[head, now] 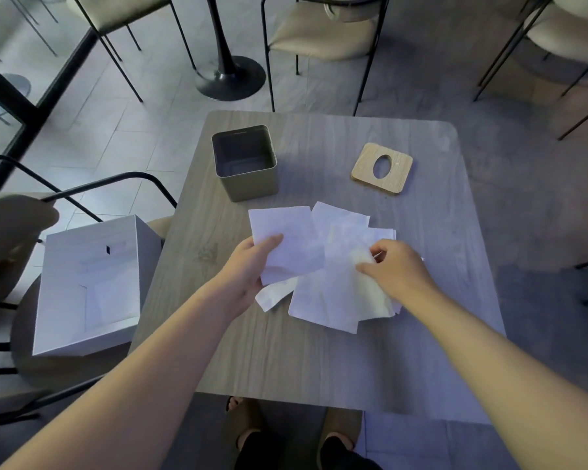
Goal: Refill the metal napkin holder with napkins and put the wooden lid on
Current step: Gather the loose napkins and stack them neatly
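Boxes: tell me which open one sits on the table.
The metal napkin holder, dark and empty, on the table. The white box sits beside it on a chair.

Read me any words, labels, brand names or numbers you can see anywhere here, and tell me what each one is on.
There is no readable text.
Holder: plain metal, no label showing.
Lid: bare wood; one small pale speck, not lettering.
Napkins: blank white.
White box: unprinted; one small dark mark inside, too small to tell what it is.
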